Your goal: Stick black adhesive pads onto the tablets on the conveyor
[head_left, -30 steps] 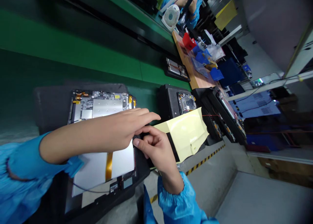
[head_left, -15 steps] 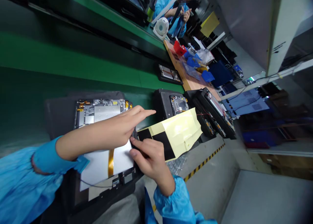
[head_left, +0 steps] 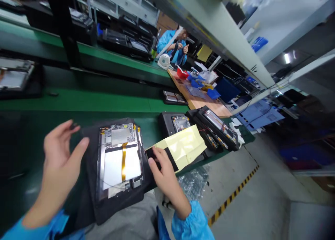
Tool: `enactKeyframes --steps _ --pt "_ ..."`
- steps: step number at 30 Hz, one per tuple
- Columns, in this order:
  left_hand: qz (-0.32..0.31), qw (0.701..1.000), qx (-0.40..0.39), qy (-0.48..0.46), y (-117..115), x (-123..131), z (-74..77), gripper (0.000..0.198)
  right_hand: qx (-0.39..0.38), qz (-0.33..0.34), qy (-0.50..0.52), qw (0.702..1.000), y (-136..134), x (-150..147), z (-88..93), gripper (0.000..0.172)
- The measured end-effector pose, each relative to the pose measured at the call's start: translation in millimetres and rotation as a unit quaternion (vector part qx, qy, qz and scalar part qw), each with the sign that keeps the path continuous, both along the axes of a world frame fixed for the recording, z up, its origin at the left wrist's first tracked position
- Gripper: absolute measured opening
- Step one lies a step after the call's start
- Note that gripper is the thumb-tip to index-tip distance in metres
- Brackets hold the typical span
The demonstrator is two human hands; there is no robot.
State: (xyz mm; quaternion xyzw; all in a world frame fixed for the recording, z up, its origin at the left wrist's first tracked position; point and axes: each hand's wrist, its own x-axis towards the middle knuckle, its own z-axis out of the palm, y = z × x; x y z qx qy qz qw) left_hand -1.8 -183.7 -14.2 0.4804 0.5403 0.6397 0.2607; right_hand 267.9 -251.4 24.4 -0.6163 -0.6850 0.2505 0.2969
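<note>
Green bench (head_left: pixel 78 103): left fingers (head_left: pixel 59 135) spread, right fingers (head_left: pixel 159 159) pinch yellow film (head_left: pixel 183 147), hiding its edge.

Right there, the open tablet (head_left: pixel 119 163) sits on its foam pad (head_left: pixel 90 170) on the conveyor belt (head_left: pixel 78 96), film sheet (head_left: pixel 183 147) just to its right! Behind that, a second tablet (head_left: pixel 180 123), and farther back, the bench (head_left: pixel 201 102)!

Blue smock sleeves (head_left: pixel 188 225), gathered elastic cuffs (head_left: pixel 184 215), bare hands (head_left: pixel 164 175).
</note>
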Motion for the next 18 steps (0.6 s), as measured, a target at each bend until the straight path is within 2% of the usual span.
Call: enactKeyframes --steps 2,4,6,8,10,13,15,18 --pt "0.016 0.998 -0.027 -0.056 -35 4 -22.1 0.077 -0.030 -0.012 0.029 0.999 -5 -7 -11.8 0.055" --pt "0.030 0.991 -0.059 -0.115 -59 14 -37.1 0.071 -0.039 -0.026 0.039 0.998 -11 -20 -24.0 0.052" --pt "0.040 0.973 -0.092 -0.207 -66 20 -42.1 0.073 -0.027 -0.051 0.070 0.996 -17 -34 -34.5 0.053" --pt "0.031 0.962 -0.097 -0.252 -61 20 -37.5 0.078 -0.019 -0.081 0.132 0.988 -20 -45 -40.1 0.056" --pt "0.017 0.964 -0.074 -0.254 -46 16 -26.1 0.081 -0.028 -0.119 0.227 0.966 -17 -52 -36.5 0.057" --pt "0.003 0.966 -0.034 -0.256 -8 15 -2.1 0.079 -0.093 -0.144 0.373 0.912 13 -54 -10.6 0.058" --pt "-0.007 0.966 -0.016 -0.258 30 20 14.2 0.072 -0.133 -0.153 0.414 0.887 53 -50 13.6 0.060" --pt "-0.003 0.963 0.003 -0.269 104 27 28.2 0.069 -0.131 -0.169 0.409 0.887 141 -48 43.1 0.047"
